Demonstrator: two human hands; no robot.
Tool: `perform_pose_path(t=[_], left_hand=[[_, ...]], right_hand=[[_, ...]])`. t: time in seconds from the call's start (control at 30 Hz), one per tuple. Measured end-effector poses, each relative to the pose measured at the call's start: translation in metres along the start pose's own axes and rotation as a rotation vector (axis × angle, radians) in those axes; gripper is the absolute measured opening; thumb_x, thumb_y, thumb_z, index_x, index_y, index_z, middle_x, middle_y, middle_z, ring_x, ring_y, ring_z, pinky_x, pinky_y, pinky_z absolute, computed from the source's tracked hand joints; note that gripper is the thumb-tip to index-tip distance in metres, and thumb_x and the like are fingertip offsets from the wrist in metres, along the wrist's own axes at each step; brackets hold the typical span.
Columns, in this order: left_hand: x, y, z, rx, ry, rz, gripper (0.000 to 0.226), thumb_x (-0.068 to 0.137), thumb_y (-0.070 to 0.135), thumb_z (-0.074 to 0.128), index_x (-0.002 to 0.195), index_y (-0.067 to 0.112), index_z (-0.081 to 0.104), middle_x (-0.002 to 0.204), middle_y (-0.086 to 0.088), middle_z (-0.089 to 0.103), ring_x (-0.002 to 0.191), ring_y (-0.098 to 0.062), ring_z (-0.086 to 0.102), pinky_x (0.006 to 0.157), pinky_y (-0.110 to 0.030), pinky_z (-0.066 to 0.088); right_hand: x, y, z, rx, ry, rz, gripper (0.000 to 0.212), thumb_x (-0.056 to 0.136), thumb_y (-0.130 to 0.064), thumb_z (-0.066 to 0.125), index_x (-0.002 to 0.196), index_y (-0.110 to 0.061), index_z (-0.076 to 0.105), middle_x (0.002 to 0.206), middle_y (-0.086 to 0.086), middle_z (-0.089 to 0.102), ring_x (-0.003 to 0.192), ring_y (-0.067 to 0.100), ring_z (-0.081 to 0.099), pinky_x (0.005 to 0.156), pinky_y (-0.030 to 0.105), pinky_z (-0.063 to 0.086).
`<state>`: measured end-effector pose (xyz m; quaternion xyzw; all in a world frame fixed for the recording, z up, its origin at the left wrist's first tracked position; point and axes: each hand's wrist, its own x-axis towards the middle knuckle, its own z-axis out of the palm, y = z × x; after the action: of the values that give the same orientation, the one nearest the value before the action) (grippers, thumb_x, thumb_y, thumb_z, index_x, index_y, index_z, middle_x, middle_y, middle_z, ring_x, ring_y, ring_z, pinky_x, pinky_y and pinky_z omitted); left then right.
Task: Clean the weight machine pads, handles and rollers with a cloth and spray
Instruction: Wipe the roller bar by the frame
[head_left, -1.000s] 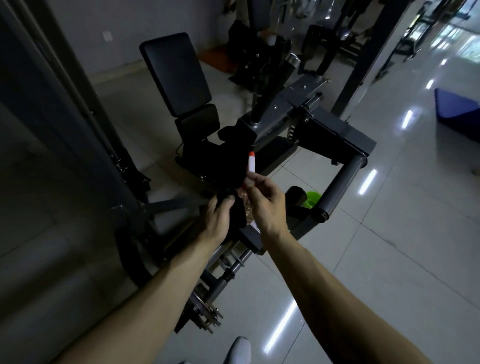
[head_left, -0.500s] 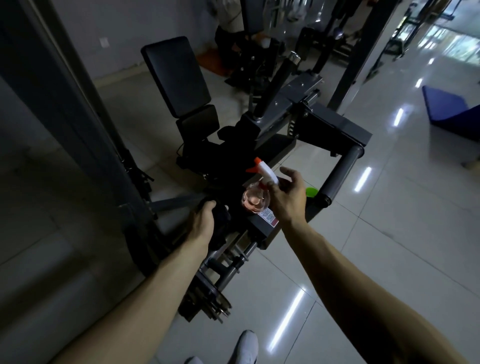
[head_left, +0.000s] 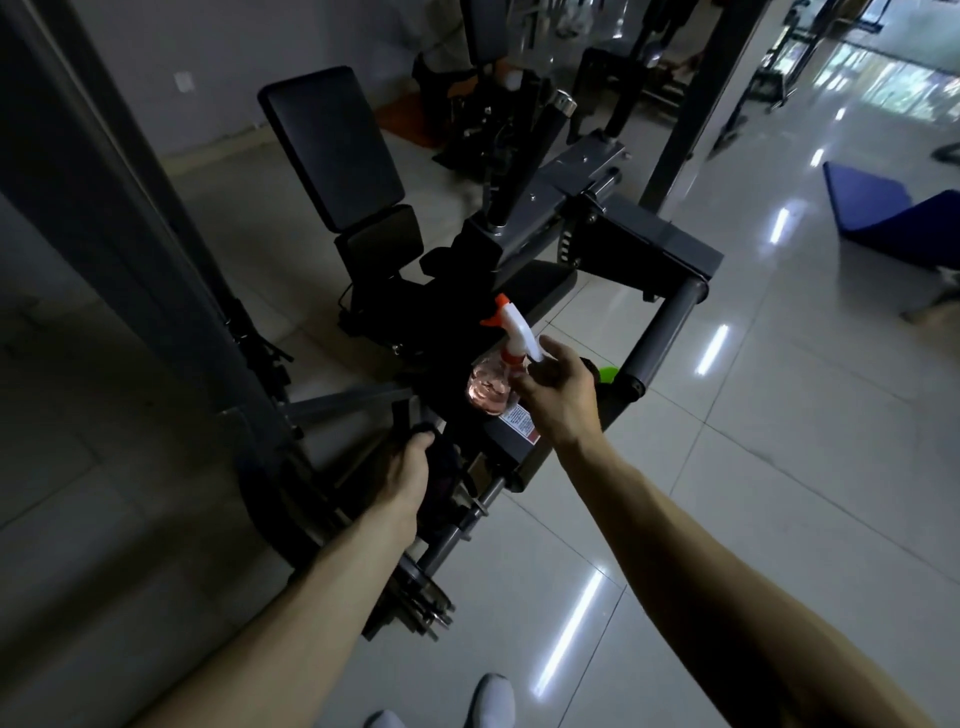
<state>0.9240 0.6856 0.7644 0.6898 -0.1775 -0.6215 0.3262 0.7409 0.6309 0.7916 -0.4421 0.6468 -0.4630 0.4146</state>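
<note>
I see my right hand (head_left: 558, 395) clamped around the neck of the spray bottle (head_left: 491, 387), one finger raised alongside the white trigger. The bottle is clear with pinkish liquid inside, and its orange-tipped nozzle (head_left: 501, 312) points left and far, toward the dark middle of the weight machine (head_left: 649, 244). My left hand (head_left: 410, 467) sits lower and nearer, to the left of the bottle, its fingers curled over a dark cloth (head_left: 441, 480) that is bunched against the machine's near frame. The cloth is so dark in this light that I cannot make out its edges. A white and red label (head_left: 519, 421) shows just below the bottle, though I cannot tell whether it is on the bottle or on the frame. The tall black back pad (head_left: 332, 145) stands at the far left, tilted back, with the smaller seat pad (head_left: 379, 244) just below it. A grey roller (head_left: 662, 332) runs along the right side of the machine, and a bright green object (head_left: 608, 373) peeks out between it and my right hand. An upright black handle (head_left: 540, 140) with a metal cap rises at the far side. The machine stands on a glossy tiled floor (head_left: 779, 467), a blue mat (head_left: 878, 213) lies far right, and my white shoes (head_left: 493, 696) show at the near edge.
</note>
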Motion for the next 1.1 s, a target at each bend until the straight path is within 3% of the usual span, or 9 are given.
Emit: perform_pose_path(t=[0.1, 0.27, 0.37, 0.47, 0.6, 0.7, 0.83, 1.0, 1.1], left_hand=[[0.014, -0.008, 0.009, -0.010, 0.004, -0.035, 0.068, 0.083, 0.066, 0.059, 0.131, 0.018, 0.065, 0.126, -0.014, 0.066, 0.114, -0.036, 0.062, 0.106, -0.053, 0.049], [0.062, -0.024, 0.026, -0.032, 0.024, -0.054, 0.103, 0.054, 0.081, 0.055, 0.140, 0.025, 0.060, 0.140, -0.011, 0.060, 0.126, -0.039, 0.056, 0.109, -0.057, 0.045], [0.060, -0.019, 0.034, -0.078, 0.074, -0.065, 0.090, 0.068, 0.076, 0.061, 0.141, 0.024, 0.058, 0.139, -0.011, 0.061, 0.123, -0.038, 0.058, 0.107, -0.055, 0.047], [0.044, -0.020, 0.040, -0.157, 0.035, -0.108, 0.081, 0.066, 0.068, 0.070, 0.129, 0.018, 0.066, 0.124, -0.012, 0.070, 0.106, -0.034, 0.068, 0.091, -0.048, 0.058], [0.009, -0.024, 0.052, -0.125, -0.172, -0.157, 0.052, 0.103, 0.055, 0.041, 0.120, 0.014, 0.069, 0.107, -0.009, 0.077, 0.100, -0.024, 0.070, 0.080, -0.035, 0.055], [0.012, -0.036, 0.041, 0.225, -0.147, -0.021, 0.059, 0.103, 0.064, 0.033, 0.128, 0.019, 0.063, 0.128, 0.001, 0.065, 0.116, -0.017, 0.059, 0.099, -0.034, 0.045], [0.033, -0.055, 0.010, 1.228, 0.022, 0.273, 0.016, 0.102, 0.035, 0.055, 0.096, 0.029, 0.068, 0.101, 0.005, 0.070, 0.095, -0.017, 0.066, 0.075, -0.030, 0.048], [0.059, -0.071, 0.019, 1.649, 0.027, 0.196, 0.023, 0.091, 0.046, 0.070, 0.091, 0.024, 0.067, 0.101, -0.001, 0.073, 0.092, -0.021, 0.069, 0.075, -0.032, 0.056], [0.073, -0.077, 0.017, 1.684, 0.095, 0.253, 0.025, 0.088, 0.050, 0.072, 0.097, 0.026, 0.069, 0.104, 0.000, 0.072, 0.098, -0.022, 0.069, 0.075, -0.030, 0.053]], right_hand=[[-0.003, 0.016, -0.005, 0.030, -0.034, 0.029, 0.079, 0.089, -0.010, 0.078, 0.156, -0.019, 0.038, 0.125, -0.014, 0.059, 0.124, 0.012, 0.060, 0.110, 0.044, 0.050], [0.025, 0.009, -0.032, -0.117, -0.135, -0.031, 0.116, 0.072, -0.037, 0.087, 0.161, -0.040, 0.013, 0.169, -0.004, 0.017, 0.155, 0.022, 0.020, 0.125, 0.050, 0.026], [0.020, 0.016, -0.037, -0.137, -0.051, -0.024, 0.084, 0.084, -0.018, 0.076, 0.155, -0.031, 0.032, 0.159, 0.001, 0.039, 0.145, 0.023, 0.041, 0.119, 0.048, 0.038], [-0.021, 0.045, -0.023, -0.139, -0.004, 0.019, 0.035, 0.095, -0.010, 0.059, 0.125, -0.027, 0.055, 0.118, -0.004, 0.064, 0.097, 0.016, 0.068, 0.085, 0.041, 0.062], [-0.062, 0.099, 0.013, -0.235, -0.411, -0.040, 0.052, 0.096, -0.040, 0.060, 0.147, -0.033, 0.050, 0.142, -0.005, 0.056, 0.125, 0.009, 0.055, 0.104, 0.031, 0.047], [-0.067, 0.142, 0.024, -0.072, -0.298, 0.104, 0.047, 0.096, -0.018, 0.063, 0.139, -0.033, 0.055, 0.121, 0.003, 0.069, 0.097, 0.018, 0.066, 0.080, 0.036, 0.057], [-0.064, 0.184, 0.008, 0.019, -0.087, 0.367, 0.039, 0.102, -0.002, 0.054, 0.136, -0.021, 0.053, 0.104, 0.011, 0.071, 0.074, 0.024, 0.067, 0.062, 0.036, 0.057], [-0.065, 0.216, 0.028, -0.283, -0.410, -0.146, 0.046, 0.103, -0.023, 0.056, 0.148, -0.025, 0.050, 0.142, -0.002, 0.048, 0.129, 0.012, 0.048, 0.110, 0.026, 0.042], [-0.056, 0.231, 0.059, -0.402, -0.537, -0.434, 0.036, 0.108, -0.033, 0.048, 0.139, -0.018, 0.059, 0.136, 0.007, 0.050, 0.124, 0.025, 0.051, 0.108, 0.035, 0.044]])
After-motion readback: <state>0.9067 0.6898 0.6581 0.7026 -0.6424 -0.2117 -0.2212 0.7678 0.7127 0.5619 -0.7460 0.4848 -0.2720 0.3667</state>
